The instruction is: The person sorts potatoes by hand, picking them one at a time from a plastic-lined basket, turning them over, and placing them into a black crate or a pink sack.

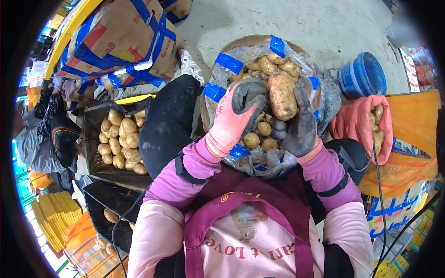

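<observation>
A large, dirt-specked potato (282, 96) is raised over a round, plastic-lined container (230, 63) with blue tape on its rim. My right hand (301, 121), in a pink glove with a dark grey coated palm, grips the potato from its right side. Close to the potato's left side is my left hand (241, 111), gloved alike, with its fingers curled in. Whatever those fingers may hold is hidden. Below both hands, smaller potatoes (264, 129) fill the container, and more lie toward its far side.
At left stands a black crate (92, 160) of cleaner potatoes. A pink sack (345, 121) with potatoes and a blue bucket (364, 76) stand at right. Taped cardboard boxes (123, 34) are at upper left. Another person (51, 125) is at far left. Cables hang on both sides.
</observation>
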